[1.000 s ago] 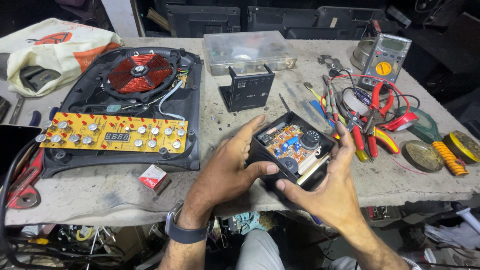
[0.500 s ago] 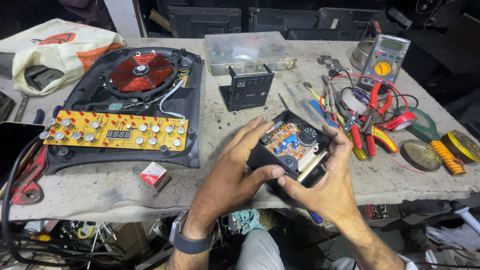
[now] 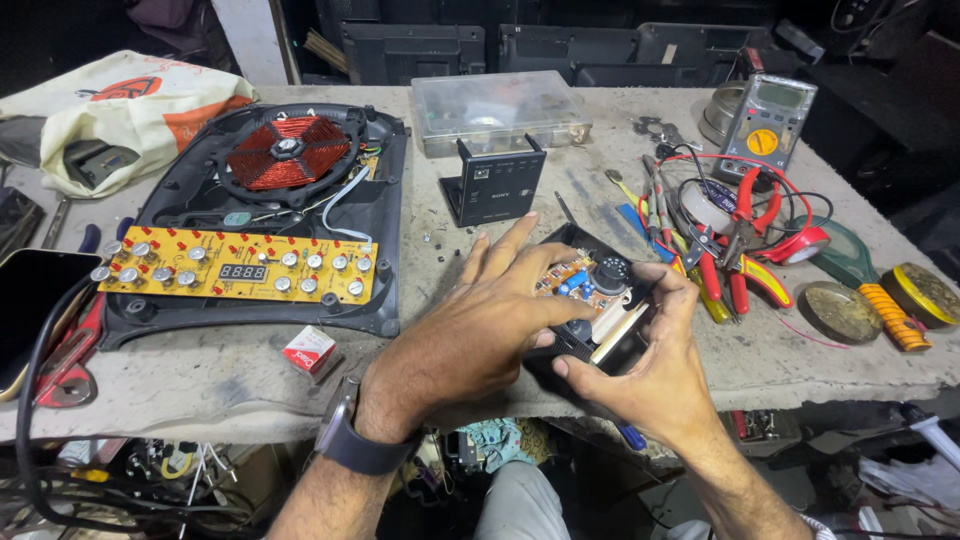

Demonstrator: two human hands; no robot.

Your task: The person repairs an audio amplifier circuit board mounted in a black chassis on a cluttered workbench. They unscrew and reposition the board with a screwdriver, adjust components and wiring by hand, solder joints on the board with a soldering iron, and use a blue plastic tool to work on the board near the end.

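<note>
1. Left hand [image 3: 480, 325] and right hand [image 3: 650, 375] are both clamped on a small black opened device [image 3: 590, 310] at the near edge of the workbench [image 3: 230, 385]. The left covers its near-left side, fingers splayed; the right cradles it from below and right, thumb on the rim.
2. Inside the device: an orange circuit board [image 3: 562, 275] with a blue part and a black round knob-like part [image 3: 610, 270].
3. Step, as judged: inspecting or seating the internals with the case open. The next move calls for a steady grip and one hand freed for a tool.
4. Just right: red-handled pliers [image 3: 745, 235] and screwdrivers.
5. Left: an open induction cooker [image 3: 270, 210] with a yellow control board [image 3: 240, 270].
6. Beyond: a black cover piece [image 3: 492, 182], a clear plastic box [image 3: 500, 110] and a multimeter [image 3: 770, 115].
</note>
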